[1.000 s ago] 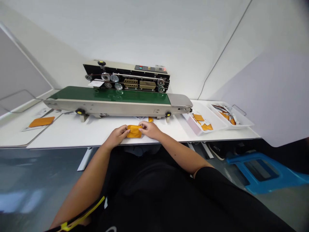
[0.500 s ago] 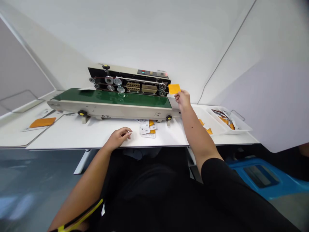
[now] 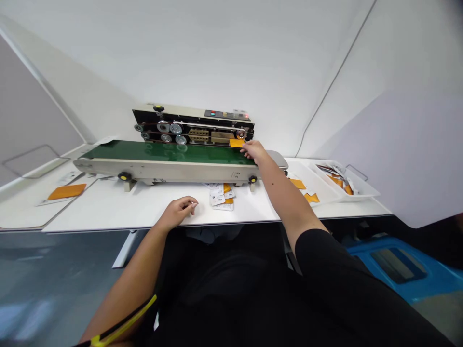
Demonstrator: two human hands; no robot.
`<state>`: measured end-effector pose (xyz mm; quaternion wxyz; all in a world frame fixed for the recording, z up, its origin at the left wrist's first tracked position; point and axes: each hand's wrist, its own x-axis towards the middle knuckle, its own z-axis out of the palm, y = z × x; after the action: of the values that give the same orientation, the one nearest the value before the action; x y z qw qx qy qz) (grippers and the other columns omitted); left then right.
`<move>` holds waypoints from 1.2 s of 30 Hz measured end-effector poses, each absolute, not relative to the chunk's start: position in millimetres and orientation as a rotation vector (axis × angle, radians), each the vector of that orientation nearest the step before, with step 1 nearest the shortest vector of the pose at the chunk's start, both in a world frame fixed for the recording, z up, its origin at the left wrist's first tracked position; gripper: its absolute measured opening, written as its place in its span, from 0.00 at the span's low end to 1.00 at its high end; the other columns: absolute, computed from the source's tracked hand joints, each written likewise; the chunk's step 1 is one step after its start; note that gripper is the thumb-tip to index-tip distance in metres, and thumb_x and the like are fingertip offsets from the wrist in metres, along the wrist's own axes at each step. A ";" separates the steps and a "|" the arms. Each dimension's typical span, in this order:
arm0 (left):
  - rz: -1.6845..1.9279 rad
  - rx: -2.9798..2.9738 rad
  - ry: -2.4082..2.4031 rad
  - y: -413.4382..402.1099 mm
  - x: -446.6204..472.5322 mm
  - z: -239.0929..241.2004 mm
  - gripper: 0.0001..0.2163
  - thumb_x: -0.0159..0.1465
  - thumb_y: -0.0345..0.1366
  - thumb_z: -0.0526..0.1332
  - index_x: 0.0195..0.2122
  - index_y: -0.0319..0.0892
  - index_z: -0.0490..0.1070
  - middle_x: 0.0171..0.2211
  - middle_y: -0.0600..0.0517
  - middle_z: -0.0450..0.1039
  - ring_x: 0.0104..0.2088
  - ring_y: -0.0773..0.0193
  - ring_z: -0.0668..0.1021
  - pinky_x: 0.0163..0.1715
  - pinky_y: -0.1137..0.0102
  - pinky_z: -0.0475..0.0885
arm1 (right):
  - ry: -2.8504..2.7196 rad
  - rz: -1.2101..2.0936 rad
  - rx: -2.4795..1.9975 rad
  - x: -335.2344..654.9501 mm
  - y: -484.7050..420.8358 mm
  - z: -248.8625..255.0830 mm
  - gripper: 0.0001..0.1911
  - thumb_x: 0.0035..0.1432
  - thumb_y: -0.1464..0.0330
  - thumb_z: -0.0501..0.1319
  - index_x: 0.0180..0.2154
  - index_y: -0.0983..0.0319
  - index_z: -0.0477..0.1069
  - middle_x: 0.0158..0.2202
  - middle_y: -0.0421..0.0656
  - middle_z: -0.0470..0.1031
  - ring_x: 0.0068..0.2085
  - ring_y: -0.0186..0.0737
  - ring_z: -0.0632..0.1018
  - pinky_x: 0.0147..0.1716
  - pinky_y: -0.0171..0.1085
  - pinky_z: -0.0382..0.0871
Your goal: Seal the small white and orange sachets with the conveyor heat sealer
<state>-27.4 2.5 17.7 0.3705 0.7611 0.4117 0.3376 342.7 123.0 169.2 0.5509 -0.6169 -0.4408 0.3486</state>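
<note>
My right hand [image 3: 253,150] pinches the edge of a small orange packet [image 3: 237,143] at the right end of a band sealing machine [image 3: 195,125]. The packet is level, against the machine's front by its right-hand roller and above the green conveyor belt [image 3: 155,152]. My left hand [image 3: 179,210] rests on the table near its front edge, fingers loosely bent and apart, with nothing visible in it. Right of that hand, a loose pile of white and orange packets [image 3: 222,196] lies on the table, partly hidden under the conveyor.
An orange packet [image 3: 67,191] lies at the left on a white one. To the right, more orange packets [image 3: 298,184] lie near a white tray [image 3: 365,196] holding mixed packets. A blue plastic stool [image 3: 430,274] stands below. White panels [image 3: 383,144] flank the table.
My right hand has moved left and down, bringing the orange packet from beside the machine to its front by the roller. My left hand stays on the table.
</note>
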 end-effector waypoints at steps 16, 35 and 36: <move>0.867 1.990 1.026 0.7 -26.3 17.6 0.17 0.66 0.53 0.63 0.40 0.43 0.77 0.25 0.54 0.77 0.27 0.62 0.78 0.31 0.71 0.71 | -2.290 0.317 -1.494 236.1 -13.2 0.5 0.31 0.62 0.72 0.60 0.67 0.61 0.70 0.73 0.48 0.62 0.74 0.52 0.59 0.73 0.53 0.52; 1.018 2.321 0.957 2.5 -23.4 23.2 0.28 0.64 0.53 0.67 0.61 0.46 0.73 0.65 0.40 0.70 0.62 0.47 0.74 0.54 0.59 0.76 | -2.039 0.383 -0.876 240.1 -25.1 8.4 0.19 0.70 0.72 0.53 0.50 0.54 0.82 0.51 0.45 0.83 0.54 0.46 0.80 0.59 0.50 0.72; 0.983 2.339 0.928 2.9 -23.6 23.2 0.29 0.64 0.53 0.67 0.62 0.46 0.72 0.66 0.40 0.69 0.65 0.46 0.71 0.58 0.57 0.74 | -2.043 0.424 -0.820 236.4 -27.5 9.8 0.18 0.71 0.70 0.53 0.49 0.54 0.82 0.50 0.45 0.83 0.53 0.45 0.80 0.59 0.49 0.73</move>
<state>-23.6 2.9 23.2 0.2182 0.8450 0.3353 0.3549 236.4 -27.5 9.8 0.4347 -0.3293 -0.8207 0.1704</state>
